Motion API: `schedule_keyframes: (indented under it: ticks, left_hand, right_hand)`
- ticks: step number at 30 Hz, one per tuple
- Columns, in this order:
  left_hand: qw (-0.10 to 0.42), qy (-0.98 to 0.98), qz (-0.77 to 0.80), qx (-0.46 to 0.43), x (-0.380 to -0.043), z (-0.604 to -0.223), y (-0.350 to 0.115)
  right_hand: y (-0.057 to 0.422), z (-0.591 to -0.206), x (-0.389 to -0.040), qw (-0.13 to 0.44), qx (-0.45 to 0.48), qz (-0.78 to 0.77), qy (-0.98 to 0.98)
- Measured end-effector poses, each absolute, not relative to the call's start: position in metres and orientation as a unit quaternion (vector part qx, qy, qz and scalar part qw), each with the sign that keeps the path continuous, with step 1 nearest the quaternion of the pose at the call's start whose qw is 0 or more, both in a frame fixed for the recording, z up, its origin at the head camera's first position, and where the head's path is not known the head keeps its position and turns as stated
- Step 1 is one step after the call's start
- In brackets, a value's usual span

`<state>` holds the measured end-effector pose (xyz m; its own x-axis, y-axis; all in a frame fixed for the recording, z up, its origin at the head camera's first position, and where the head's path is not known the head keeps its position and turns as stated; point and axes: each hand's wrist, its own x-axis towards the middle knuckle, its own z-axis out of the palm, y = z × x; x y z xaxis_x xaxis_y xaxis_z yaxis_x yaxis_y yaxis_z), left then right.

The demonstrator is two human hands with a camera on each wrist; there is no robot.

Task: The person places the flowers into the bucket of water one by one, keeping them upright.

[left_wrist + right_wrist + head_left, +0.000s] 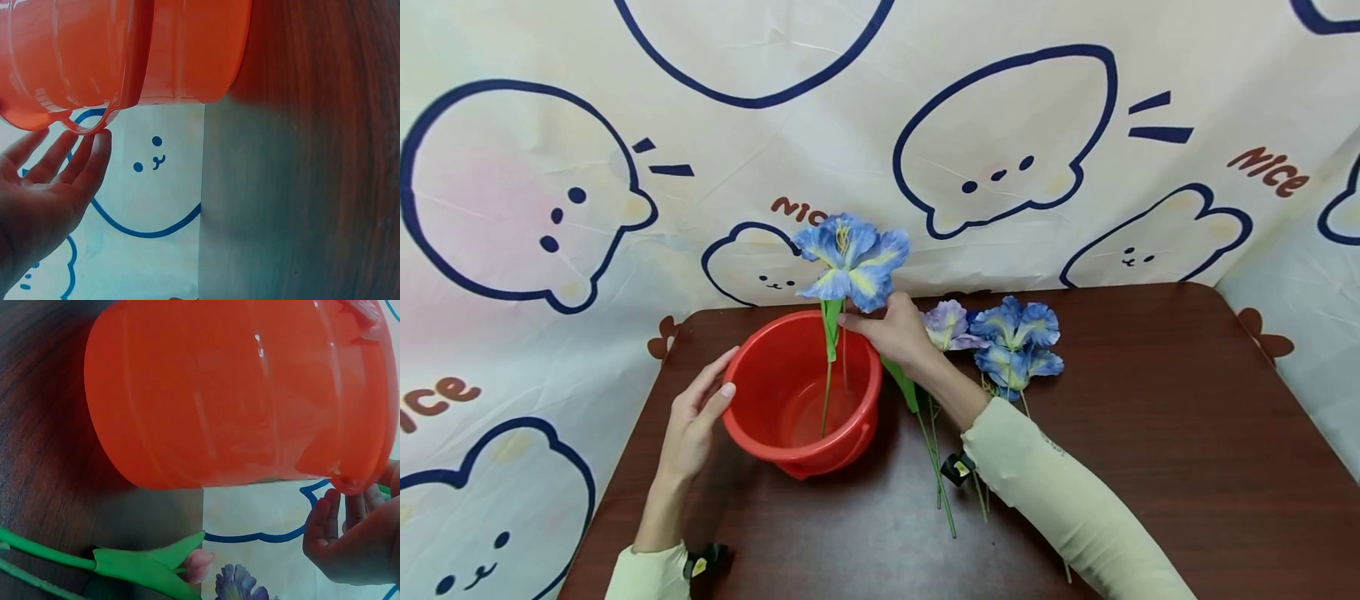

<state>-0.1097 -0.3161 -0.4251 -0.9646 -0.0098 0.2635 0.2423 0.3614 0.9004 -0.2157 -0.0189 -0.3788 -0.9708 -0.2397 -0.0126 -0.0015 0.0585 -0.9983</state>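
Note:
A red plastic bucket (760, 442) stands on the table, its mouth facing up. My left hand (692, 417) rests against its left rim, with fairly straight fingers touching the outside near a handle lug (90, 125). At the opposite rim my right hand (898, 333) holds the stem of a blue artificial flower (853, 258) with yellow streaks. Its bloom rises above the bucket, and the green stem (827, 396) reaches down inside. In the right wrist view my right hand (356, 537) is beside the rim, and its grip on the stem is mostly hidden.
More artificial flowers lie right of the bucket: blue blooms (1015, 342), a lilac one (951, 325) and green stems (936, 458), partly under my right forearm. A pink bud (199, 562) shows there too. A cartoon-printed cloth (1000, 100) hangs behind the brown table (1187, 433).

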Motion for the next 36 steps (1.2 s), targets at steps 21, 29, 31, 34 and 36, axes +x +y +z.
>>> schedule_keyframes:
  ticks: [21, 29, 31, 34, 36]
  left_hand:
    - [0.102, -0.826, -0.551, -0.059, -0.111, -0.425, -0.309]
    - [0.103, -0.827, -0.55, -0.054, -0.112, -0.425, -0.309]
    - [0.104, -0.827, -0.55, -0.053, -0.111, -0.425, -0.31]
    - [0.105, -0.827, -0.55, -0.051, -0.11, -0.424, -0.31]
    - [0.104, -0.827, -0.55, -0.048, -0.109, -0.423, -0.311]
  right_hand:
    - [0.012, -0.393, -0.222, 0.098, -0.099, -0.7, 0.701]
    - [0.052, -0.388, -0.209, 0.083, -0.085, -0.684, 0.72]
    - [0.063, -0.385, -0.205, 0.074, -0.083, -0.683, 0.722]
    - [0.079, -0.383, -0.201, 0.069, -0.081, -0.687, 0.719]
    - [0.09, -0.382, -0.198, 0.071, -0.079, -0.69, 0.716]
